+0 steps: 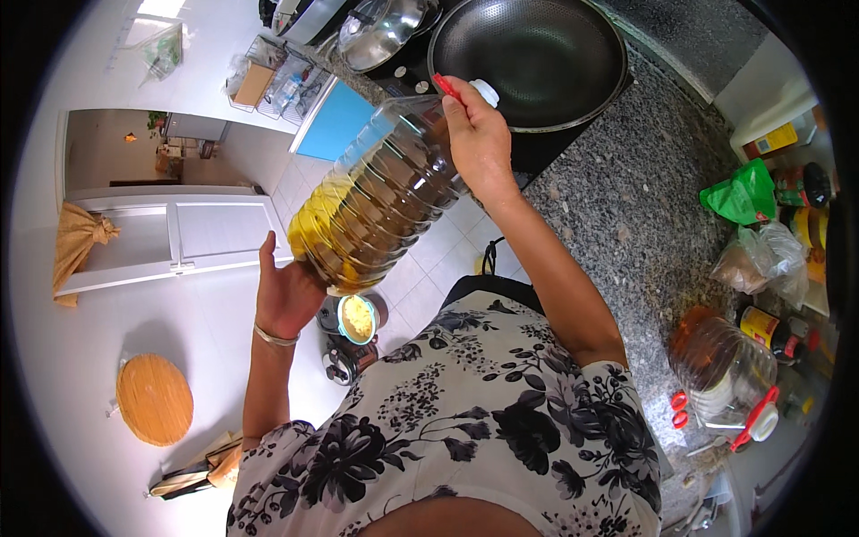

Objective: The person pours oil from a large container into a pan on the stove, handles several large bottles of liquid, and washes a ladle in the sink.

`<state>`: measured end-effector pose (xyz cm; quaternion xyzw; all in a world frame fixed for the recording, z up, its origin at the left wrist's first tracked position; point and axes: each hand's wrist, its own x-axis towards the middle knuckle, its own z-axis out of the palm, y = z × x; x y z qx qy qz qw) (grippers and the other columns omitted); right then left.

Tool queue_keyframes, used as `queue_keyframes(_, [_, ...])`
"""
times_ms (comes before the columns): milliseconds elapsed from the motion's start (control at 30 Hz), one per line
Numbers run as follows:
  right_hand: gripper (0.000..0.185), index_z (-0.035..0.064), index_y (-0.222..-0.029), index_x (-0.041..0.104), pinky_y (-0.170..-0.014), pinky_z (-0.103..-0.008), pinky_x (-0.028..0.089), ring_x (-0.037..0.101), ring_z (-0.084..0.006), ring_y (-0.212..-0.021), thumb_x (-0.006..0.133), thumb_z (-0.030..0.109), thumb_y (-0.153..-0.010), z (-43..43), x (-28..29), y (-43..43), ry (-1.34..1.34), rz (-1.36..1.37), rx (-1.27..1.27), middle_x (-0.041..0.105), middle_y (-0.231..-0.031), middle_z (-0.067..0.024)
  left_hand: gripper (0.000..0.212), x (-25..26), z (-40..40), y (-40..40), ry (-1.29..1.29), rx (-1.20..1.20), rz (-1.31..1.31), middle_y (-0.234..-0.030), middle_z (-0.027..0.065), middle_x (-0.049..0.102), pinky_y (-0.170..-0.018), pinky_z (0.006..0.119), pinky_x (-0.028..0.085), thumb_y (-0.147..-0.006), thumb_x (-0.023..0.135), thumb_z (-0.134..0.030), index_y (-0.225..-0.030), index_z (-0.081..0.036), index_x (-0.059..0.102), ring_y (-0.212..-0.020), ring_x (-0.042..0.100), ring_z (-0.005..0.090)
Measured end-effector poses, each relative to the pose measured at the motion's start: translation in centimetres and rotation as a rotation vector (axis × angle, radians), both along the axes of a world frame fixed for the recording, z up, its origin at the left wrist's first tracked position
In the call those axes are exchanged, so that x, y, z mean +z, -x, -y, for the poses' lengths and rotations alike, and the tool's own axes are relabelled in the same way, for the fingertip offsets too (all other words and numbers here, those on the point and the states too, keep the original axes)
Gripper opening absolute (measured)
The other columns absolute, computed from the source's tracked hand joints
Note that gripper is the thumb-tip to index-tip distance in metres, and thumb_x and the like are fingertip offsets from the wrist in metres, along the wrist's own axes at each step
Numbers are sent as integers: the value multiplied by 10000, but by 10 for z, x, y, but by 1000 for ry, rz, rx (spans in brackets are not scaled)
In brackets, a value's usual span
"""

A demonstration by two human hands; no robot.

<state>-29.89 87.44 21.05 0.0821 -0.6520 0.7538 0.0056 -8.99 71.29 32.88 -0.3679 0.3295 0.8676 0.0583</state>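
A large clear plastic oil jug (pixel 376 194) with ridged walls is tilted, its neck end towards a wok and yellow oil in its lower end. My right hand (pixel 478 137) grips the red handle (pixel 448 87) beside the white cap (pixel 484 92). Under the jug's base, my left hand (pixel 288 299) supports it with the thumb apart; a bangle is on that wrist. The dark wok (pixel 530 60) rests on the black cooktop (pixel 560 151), its inside showing only a dimpled surface.
A steel lidded pot (pixel 382 33) stands left of the wok. On the granite countertop (pixel 604 221) at right are another large jug (pixel 728 369), red-handled scissors (pixel 679 411), sauce bottles (pixel 768 332) and a green bag (pixel 741 191). A bowl of yellow food (pixel 358 319) sits below my left hand.
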Motion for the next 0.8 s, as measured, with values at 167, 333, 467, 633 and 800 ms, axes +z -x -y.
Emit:
queue_keyframes(167, [279, 39, -1128, 560, -711, -238, 433, 544, -114, -719, 491, 180, -898, -2, 2, -3, -4, 2, 11, 622, -820, -65, 829, 6, 0, 0, 66, -9, 2, -1408, 161, 274, -1093, 397, 141, -828, 388, -610, -1371, -6, 221, -1298, 254, 282])
queue_keyframes(333, [241, 79, -1065, 579, -763, -367, 460, 585, -330, -880, 499, 176, -859, 1, -3, 3, 99, -27, -60, 617, -968, -152, 845, 13, 0, 10, 39, -40, -2, -1422, 161, 237, -1099, 388, 127, -834, 386, -602, -1372, 18, 184, -1308, 229, 285])
queue_keyframes(467, [250, 72, -1116, 562, -717, -250, 450, 569, -134, -751, 506, 170, -892, 5, -1, -4, 32, -54, -100, 634, -910, -95, 832, 19, -4, 9, 34, -21, -11, -1429, 154, 227, -1102, 390, 119, -836, 409, -583, -1378, 6, 179, -1311, 227, 279])
queue_keyframes(633, [266, 69, -1111, 553, -788, -319, 457, 590, -316, -903, 510, 173, -870, 4, 5, -9, 30, -33, -163, 607, -1005, -165, 824, 24, 0, 12, 14, 8, 5, -1423, 150, 244, -1101, 398, 130, -835, 426, -575, -1372, 6, 195, -1307, 238, 274])
queue_keyframes(800, [279, 64, -1123, 545, -830, -342, 445, 567, -339, -957, 488, 180, -876, -4, 12, -13, 34, 45, -97, 594, -1046, -178, 824, 33, -1, 14, 50, -11, 33, -1425, 145, 239, -1100, 395, 130, -835, 410, -584, -1372, 3, 193, -1308, 232, 271])
